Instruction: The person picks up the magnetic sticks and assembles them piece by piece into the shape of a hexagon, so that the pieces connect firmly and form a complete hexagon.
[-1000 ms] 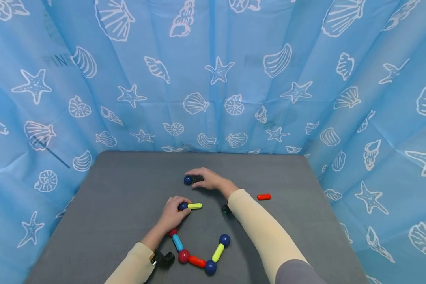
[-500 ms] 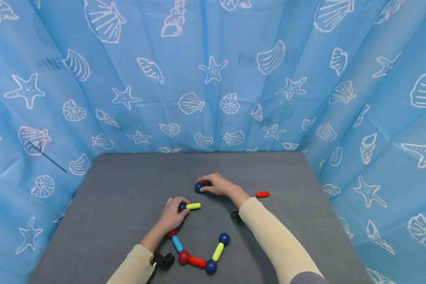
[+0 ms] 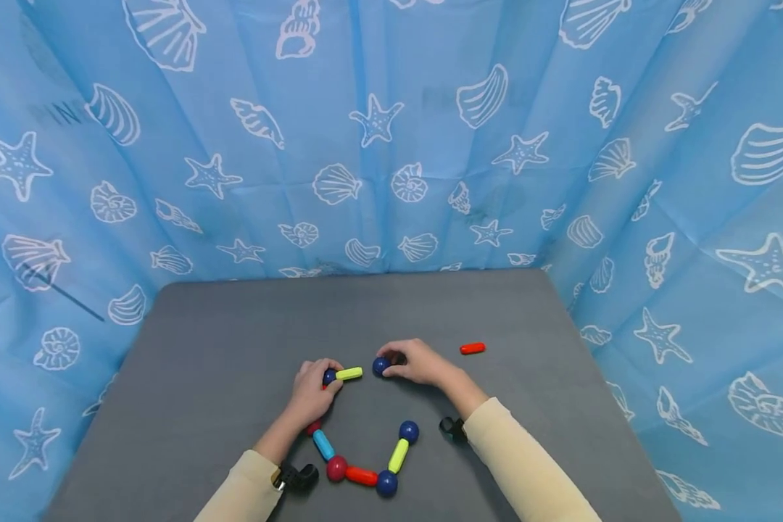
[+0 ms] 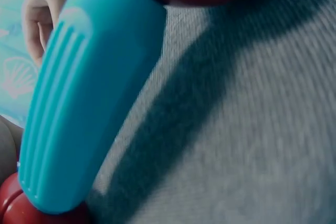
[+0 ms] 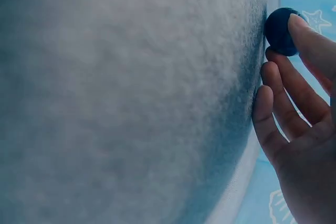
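Observation:
My right hand pinches a dark blue ball between thumb and fingers, close over the table. In the right wrist view the same blue ball sits at the thumb and index fingertips. My left hand holds another blue ball, from which a yellow-green stick points right toward the first ball, with a gap between. Below the left hand the chain runs on through a red ball, a light blue stick, a red ball and a red stick.
The chain ends in a blue ball, a yellow-green stick and a blue ball. A loose red stick lies right of my right hand. A blue shell-print curtain hangs behind the grey table.
My right hand has moved right and toward me with the blue ball, coming to the right of the yellow-green stick's end. The left hand stays on its blue ball.

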The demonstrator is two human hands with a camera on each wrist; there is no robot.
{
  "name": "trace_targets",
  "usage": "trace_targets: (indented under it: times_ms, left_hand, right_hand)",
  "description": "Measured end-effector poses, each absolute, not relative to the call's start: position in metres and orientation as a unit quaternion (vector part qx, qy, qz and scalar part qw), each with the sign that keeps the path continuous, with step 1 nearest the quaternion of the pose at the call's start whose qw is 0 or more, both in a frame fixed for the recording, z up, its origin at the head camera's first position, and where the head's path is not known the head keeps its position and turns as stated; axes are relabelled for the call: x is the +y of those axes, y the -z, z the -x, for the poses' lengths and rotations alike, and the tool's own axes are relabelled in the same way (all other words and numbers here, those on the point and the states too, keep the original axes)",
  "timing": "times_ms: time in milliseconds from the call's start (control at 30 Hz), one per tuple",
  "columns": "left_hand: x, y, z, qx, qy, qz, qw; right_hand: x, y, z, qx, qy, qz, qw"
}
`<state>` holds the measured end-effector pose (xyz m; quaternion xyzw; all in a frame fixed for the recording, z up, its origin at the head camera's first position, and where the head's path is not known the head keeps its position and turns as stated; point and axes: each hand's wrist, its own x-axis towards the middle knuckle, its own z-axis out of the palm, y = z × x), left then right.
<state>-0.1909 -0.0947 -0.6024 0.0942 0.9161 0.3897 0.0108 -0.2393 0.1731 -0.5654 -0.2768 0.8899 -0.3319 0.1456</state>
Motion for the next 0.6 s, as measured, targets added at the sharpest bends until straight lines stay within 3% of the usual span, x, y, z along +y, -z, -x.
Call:
trace_targets:
  times_ms: [600]
  left_hand:
    - [-0.0846, 0.6019, 0.1899, 0.923, -0.368, -0.108, 0.016]
  right_hand:
    - [0.1767, 0.5639, 0.2290, 0.881, 0.351, 0.282, 0.148]
